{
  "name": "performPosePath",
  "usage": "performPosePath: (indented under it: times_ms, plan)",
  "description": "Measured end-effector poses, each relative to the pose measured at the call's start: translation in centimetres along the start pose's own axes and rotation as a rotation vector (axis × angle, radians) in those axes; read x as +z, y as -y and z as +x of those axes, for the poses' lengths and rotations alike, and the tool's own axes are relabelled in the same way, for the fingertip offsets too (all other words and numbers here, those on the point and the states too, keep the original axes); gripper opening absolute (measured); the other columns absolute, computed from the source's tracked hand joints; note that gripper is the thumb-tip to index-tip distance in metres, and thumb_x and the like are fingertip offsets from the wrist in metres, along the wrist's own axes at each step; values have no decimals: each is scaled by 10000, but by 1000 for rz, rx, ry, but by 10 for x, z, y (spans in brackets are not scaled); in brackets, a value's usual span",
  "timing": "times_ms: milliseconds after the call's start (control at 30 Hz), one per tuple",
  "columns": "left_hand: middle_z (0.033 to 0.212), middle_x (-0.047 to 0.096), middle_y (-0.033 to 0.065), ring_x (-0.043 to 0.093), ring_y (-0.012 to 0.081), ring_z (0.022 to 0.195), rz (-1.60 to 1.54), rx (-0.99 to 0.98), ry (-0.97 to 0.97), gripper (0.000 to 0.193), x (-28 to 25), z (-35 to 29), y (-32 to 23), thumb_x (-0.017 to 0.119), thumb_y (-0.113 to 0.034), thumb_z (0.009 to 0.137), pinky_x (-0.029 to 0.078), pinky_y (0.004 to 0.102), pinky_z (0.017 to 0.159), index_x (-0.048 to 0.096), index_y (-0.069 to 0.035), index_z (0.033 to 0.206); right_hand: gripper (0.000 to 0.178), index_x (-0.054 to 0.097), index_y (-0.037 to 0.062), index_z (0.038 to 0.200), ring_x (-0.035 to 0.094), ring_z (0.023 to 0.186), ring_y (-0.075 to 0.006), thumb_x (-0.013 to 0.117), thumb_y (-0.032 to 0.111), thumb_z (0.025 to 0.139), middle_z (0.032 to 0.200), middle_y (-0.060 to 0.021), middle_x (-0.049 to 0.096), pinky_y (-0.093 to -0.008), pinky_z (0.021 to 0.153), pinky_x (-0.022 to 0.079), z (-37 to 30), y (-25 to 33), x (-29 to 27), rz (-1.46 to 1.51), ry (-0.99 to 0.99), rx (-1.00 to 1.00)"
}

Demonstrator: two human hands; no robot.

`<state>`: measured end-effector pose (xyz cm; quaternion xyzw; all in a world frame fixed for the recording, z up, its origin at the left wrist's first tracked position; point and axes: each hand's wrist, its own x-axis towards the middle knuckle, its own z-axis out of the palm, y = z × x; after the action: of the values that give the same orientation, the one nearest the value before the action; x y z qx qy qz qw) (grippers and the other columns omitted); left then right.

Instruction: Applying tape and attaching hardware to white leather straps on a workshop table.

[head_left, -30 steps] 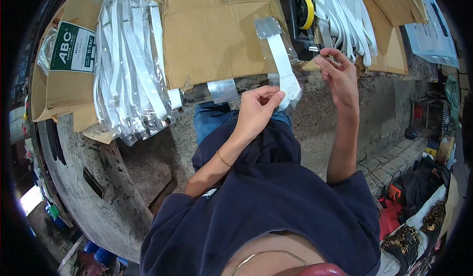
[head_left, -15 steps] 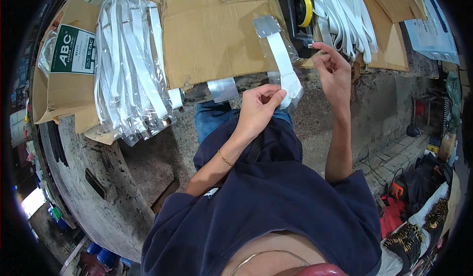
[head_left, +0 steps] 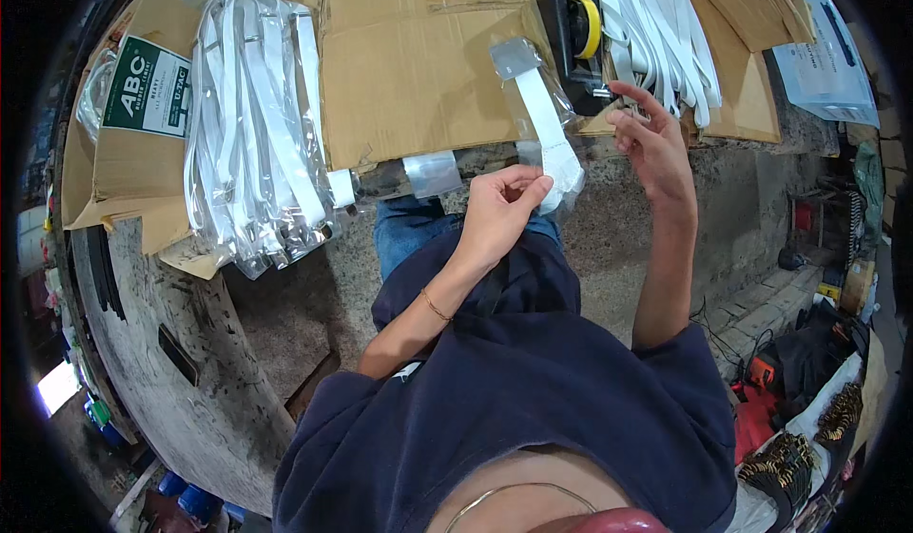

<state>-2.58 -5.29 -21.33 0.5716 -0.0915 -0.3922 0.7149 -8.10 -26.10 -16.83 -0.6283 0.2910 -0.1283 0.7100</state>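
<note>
My left hand (head_left: 499, 214) pinches the lower end of a white strap (head_left: 540, 110), which is folded inside a clear plastic bag. The strap's upper part lies on the cardboard sheet (head_left: 409, 67), with a grey square at its far end. My right hand (head_left: 661, 157) is raised at the near end of a black tape dispenser (head_left: 563, 19). Its index finger stretches toward the cutting edge, with the thumb apart below. Any piece of tape on those fingers is too small to make out. A yellow-cored tape roll (head_left: 589, 29) sits in the dispenser.
At the left, bagged white straps (head_left: 252, 124) lie in a pile beside an open cardboard box (head_left: 133, 176). Loose white straps (head_left: 656, 34) lie right of the dispenser. A translucent plastic box (head_left: 823, 62) stands at the far right. Clear film (head_left: 433, 174) hangs over the table edge.
My right hand has shifted slightly right, its index finger drawing away from the dispenser's cutting edge and its thumb lifting. My left hand keeps its pinch on the strap in nearly the same place.
</note>
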Motion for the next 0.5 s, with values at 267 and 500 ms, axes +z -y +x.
performPosePath:
  times_ms: [267, 500]
  plan:
    - [837, 668, 20, 560, 46, 744, -9, -11, -20, 217, 1, 3, 1, 680, -124, 866, 439, 204, 692, 671, 51, 993, 393, 590, 16, 1227, 391, 615, -20, 618, 9, 834, 697, 68, 492, -186, 557, 326, -4, 1, 6, -36, -25, 21]
    - [829, 663, 14, 552, 40, 737, -7, -17, -16, 217, 3, 3, 1, 686, -129, 863, 435, 198, 680, 669, 52, 980, 417, 601, 72, 1243, 359, 581, -19, 572, -31, 840, 653, 76, 444, -194, 540, 327, -10, -9, 12, -523, -101, -222]
